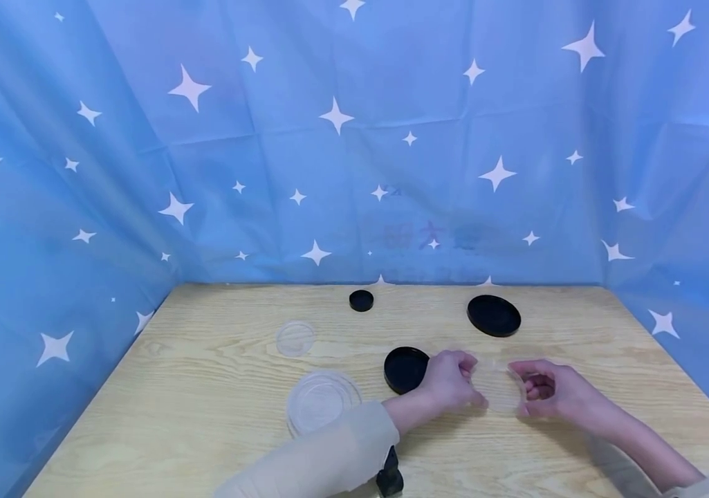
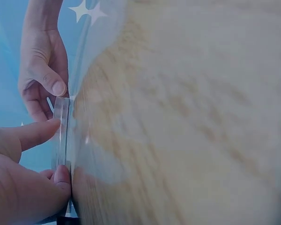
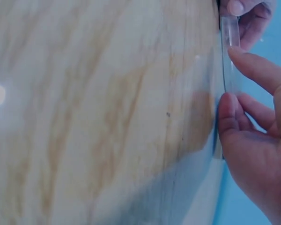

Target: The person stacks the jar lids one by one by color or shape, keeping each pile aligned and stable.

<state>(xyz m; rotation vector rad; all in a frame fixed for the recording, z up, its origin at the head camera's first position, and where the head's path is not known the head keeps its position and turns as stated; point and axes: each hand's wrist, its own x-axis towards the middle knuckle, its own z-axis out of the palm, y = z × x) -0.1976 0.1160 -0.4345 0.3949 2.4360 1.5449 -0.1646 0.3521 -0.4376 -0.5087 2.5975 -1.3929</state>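
Observation:
Between the two hands is a clear, shallow round plastic dish or lid (image 1: 496,387), low over the right half of the table. My left hand (image 1: 450,380) grips its left edge with thumb and fingers, and my right hand (image 1: 556,394) grips the opposite edge. Edge-on in the left wrist view, the clear dish (image 2: 61,136) looks thin and flat, right at the tabletop. The right wrist view has the right thumb and fingers on its rim. Just left of the left hand lies a round black shallow dish (image 1: 405,370), partly covered by that hand.
Farther back are a larger black round dish (image 1: 494,315) and a small black one (image 1: 362,300). To the left lie a small clear disc (image 1: 295,338) and overlapping larger clear discs (image 1: 319,404). A black object (image 1: 389,477) shows beside the left sleeve. Blue star-printed curtain (image 1: 335,173) surrounds the wooden table (image 1: 161,401).

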